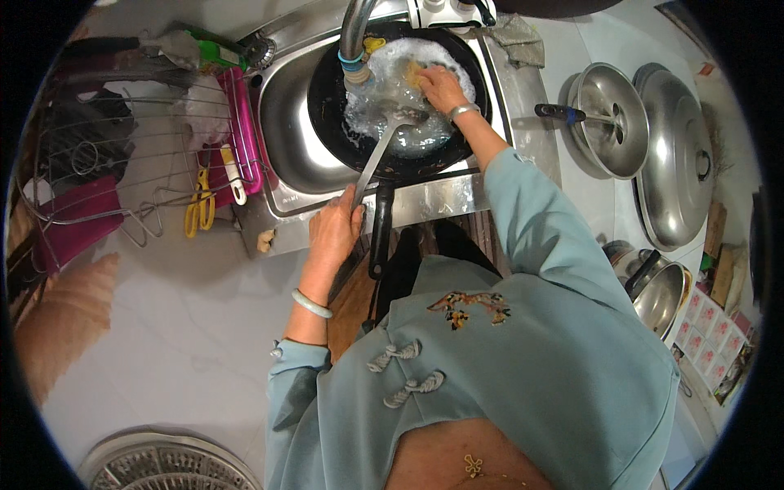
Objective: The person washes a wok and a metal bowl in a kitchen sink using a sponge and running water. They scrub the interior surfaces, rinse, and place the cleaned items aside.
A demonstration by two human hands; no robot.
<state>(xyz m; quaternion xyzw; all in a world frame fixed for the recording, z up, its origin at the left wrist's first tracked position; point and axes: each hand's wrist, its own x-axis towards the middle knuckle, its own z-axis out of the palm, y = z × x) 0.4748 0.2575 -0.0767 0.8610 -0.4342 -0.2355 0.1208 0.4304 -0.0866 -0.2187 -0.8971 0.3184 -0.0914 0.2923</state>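
A large black frying pan (324, 110) rests over the steel sink, full of foamy, soapy water (392, 58). My left hand (334, 226) grips the long handle of a metal spatula (375, 160), whose head dips into the water near the pan's middle. Inside the pan, my right hand (442, 90) has its fingers on a yellowish scrubbing sponge (414, 73), partly covered by the hand and foam. The pan's black handle (381, 236) points toward my body, just right of my left hand. Above the pan's rim hangs the spout of a faucet (356, 73).
The sink basin (285, 128) shows left of the pan. A wire rack (147, 116) stands further left, with yellow-handled scissors (200, 205) and a white-handled peeler or knife (233, 174). Rightward are a steel bowl with a ladle (631, 122), a domed lid (674, 159) and a pot (661, 300).
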